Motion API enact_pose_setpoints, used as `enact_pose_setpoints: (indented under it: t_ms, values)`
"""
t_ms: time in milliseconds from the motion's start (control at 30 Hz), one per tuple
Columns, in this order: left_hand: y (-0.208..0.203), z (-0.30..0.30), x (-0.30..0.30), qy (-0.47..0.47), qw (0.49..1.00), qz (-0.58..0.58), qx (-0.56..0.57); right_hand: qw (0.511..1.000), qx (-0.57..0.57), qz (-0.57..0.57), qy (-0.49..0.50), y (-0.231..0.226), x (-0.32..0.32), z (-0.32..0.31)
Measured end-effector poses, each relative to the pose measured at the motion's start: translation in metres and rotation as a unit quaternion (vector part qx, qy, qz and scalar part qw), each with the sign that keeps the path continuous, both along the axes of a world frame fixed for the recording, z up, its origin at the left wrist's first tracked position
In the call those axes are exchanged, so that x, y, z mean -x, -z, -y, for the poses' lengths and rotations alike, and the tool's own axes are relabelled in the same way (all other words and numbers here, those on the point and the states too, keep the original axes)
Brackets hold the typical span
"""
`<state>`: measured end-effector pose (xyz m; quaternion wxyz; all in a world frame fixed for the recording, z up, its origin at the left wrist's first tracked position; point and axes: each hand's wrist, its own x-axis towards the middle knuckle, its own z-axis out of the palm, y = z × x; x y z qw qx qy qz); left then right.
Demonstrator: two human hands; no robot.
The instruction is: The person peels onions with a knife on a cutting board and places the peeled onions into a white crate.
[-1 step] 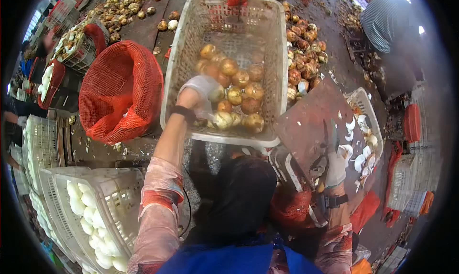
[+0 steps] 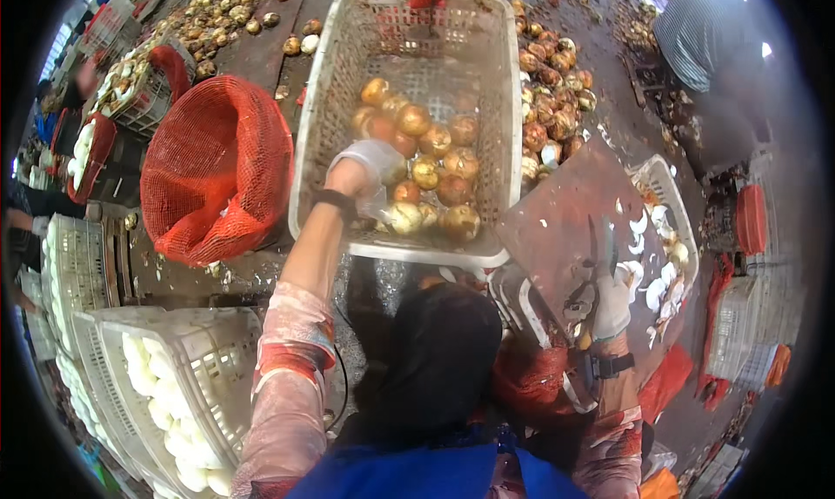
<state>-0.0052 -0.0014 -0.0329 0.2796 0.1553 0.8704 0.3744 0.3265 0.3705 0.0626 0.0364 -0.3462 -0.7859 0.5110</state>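
A pale plastic crate (image 2: 309, 142) stands in front of me with several yellow-brown onions (image 2: 437, 140) at its near end, seen through haze or wet glare. Inside it, my left hand (image 2: 364, 164), in a thin whitish glove, reaches down among the onions. Its thumb and fingers look spread beside one onion, though the fingertips are blurred. On the right, my gloved right hand (image 2: 612, 308) is closed around what looks like a dark, narrow-bladed knife (image 2: 604, 242). It rests over a reddish-brown board (image 2: 557, 225), which carries white onion peelings (image 2: 654, 290).
A red mesh bag (image 2: 217, 173) lines a round container at left. Peeled white onions (image 2: 170, 412) fill a crate at lower left. Loose unpeeled onions (image 2: 548, 90) lie behind the main crate. A crate of peelings (image 2: 674, 229) sits beyond the board. Another person (image 2: 709, 46) is at upper right.
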Motion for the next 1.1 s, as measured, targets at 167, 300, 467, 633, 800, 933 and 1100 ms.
enact_pose_setpoints:
  t_ms: [167,300,467,633,800,933,1100]
  values:
    - [-0.026,-0.066,-0.026,0.160,0.960,-0.041,0.225,0.999,-0.027,0.023,0.001,-0.011,0.009,0.002]
    - [0.004,-0.060,-0.026,0.283,0.933,0.001,0.224,0.994,-0.091,0.060,0.007,0.001,0.005,-0.003]
    - [0.080,-0.065,-0.036,0.298,0.913,-0.088,0.265,0.988,-0.096,0.106,0.052,-0.009,0.012,0.001]
    - [0.038,-0.100,-0.036,0.336,0.895,-0.081,0.283,0.986,-0.149,0.058,0.050,-0.005,0.009,-0.002]
    - [0.039,-0.138,-0.043,0.313,0.933,-0.030,0.175,0.998,-0.043,0.025,0.031,-0.004,0.010,0.002]
    - [0.064,-0.188,-0.061,0.369,0.919,0.041,0.135,0.975,-0.221,0.016,-0.012,0.014,-0.009,-0.010]
    - [0.014,-0.186,-0.067,0.385,0.911,0.002,0.145,0.919,-0.344,0.061,-0.182,0.014,-0.017,-0.023]
